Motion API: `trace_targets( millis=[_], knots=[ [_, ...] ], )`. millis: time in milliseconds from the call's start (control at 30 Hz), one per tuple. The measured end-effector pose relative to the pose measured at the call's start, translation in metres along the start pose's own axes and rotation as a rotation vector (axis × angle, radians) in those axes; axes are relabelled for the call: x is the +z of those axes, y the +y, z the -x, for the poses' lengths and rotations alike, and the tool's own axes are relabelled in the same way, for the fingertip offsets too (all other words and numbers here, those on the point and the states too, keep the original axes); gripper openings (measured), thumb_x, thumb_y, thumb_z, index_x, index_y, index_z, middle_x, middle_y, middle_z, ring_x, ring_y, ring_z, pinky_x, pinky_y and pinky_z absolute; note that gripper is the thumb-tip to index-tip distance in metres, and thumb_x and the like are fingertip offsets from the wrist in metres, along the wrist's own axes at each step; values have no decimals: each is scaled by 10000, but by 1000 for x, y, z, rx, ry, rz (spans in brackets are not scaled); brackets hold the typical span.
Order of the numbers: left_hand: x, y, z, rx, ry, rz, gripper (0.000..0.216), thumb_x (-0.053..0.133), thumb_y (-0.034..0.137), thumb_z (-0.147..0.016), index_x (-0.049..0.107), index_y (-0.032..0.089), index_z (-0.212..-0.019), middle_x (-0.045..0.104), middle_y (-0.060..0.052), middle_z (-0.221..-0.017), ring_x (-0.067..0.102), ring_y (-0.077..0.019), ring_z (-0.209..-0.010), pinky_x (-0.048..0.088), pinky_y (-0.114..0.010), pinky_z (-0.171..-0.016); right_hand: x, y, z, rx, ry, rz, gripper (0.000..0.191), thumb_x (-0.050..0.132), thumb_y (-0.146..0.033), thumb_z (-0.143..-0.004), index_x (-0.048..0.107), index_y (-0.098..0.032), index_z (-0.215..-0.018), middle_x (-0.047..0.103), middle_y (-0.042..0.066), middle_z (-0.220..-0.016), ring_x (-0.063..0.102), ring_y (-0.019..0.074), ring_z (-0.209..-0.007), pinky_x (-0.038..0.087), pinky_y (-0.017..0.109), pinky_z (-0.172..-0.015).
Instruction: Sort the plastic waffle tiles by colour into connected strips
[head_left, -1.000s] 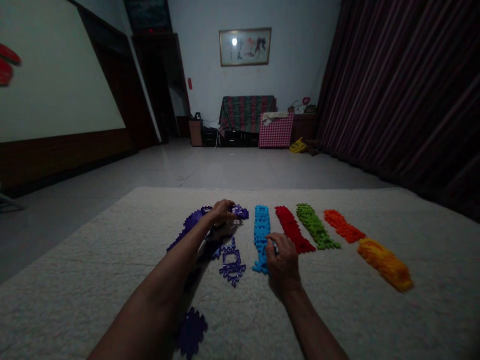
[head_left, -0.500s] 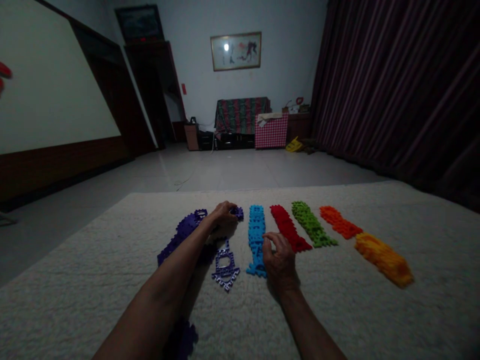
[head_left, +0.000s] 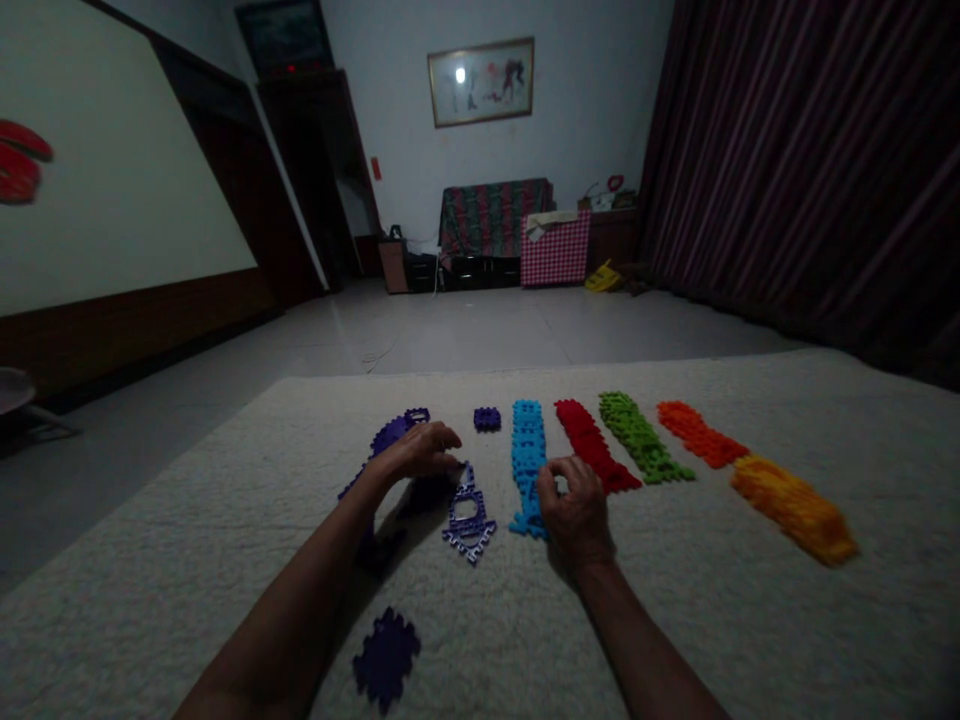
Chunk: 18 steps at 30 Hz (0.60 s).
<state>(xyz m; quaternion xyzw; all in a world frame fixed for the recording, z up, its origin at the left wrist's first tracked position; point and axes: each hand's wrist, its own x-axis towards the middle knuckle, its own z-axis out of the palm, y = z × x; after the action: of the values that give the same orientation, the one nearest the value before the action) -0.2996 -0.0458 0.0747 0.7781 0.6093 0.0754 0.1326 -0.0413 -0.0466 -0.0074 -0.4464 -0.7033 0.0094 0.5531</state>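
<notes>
My left hand point(head_left: 426, 450) is over the purple pieces, its fingers bent and apart with nothing seen between them. Its fingertips are close to the upper end of some purple lattice pieces point(head_left: 468, 510). A pile of purple interlocking plastic pieces point(head_left: 390, 432) lies partly hidden behind that hand and forearm. Beyond the fingers, a small purple piece point(head_left: 487, 419) lies by itself. My right hand point(head_left: 577, 505) rests beside the lower part of a light blue row of pieces point(head_left: 528, 440), its fingers curled towards the thumb; no piece shows in them.
Red point(head_left: 592, 445), green point(head_left: 641, 435), orange point(head_left: 697, 432) and yellow pieces point(head_left: 793, 508) lie in rows to the right on a pale textured cover point(head_left: 712, 580). A dark purple toothed piece point(head_left: 387, 658) is near me, by my left forearm.
My left hand has let go of the small purple piece at the top and drawn back towards the lattice pieces. My right hand stays by the blue row. The view has shifted slightly.
</notes>
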Motion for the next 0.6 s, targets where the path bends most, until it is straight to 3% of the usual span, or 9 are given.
trace_targets(
  millis=[167,300,600],
  knots=[
    [2,5,8,39,-96,-4,388,723,326,-736,686,244,-1113,666,-67,-1133,614,-248,-1023,478,-319,-871,1,-1,1,-30,-19,-11,153,531,-220,-865,559,-212,-715,610,15,-724,559,180,-727,390,302,-734],
    [1,10,9,37,-158,-99,355,716,247,-694,703,224,-1047,642,-82,-1125,607,-253,-991,487,-318,-832,1,-1,1,-44,-49,-34,141,541,-224,-866,565,-213,-727,615,19,-738,557,185,-746,398,303,-744],
    [14,6,4,88,-151,-203,243,653,230,-700,680,185,-938,622,-97,-1058,602,-210,-909,491,-282,-788,1,-2,1,-42,-65,-41,133,553,-223,-861,566,-216,-729,613,22,-745,557,194,-758,401,315,-755]
  ],
)
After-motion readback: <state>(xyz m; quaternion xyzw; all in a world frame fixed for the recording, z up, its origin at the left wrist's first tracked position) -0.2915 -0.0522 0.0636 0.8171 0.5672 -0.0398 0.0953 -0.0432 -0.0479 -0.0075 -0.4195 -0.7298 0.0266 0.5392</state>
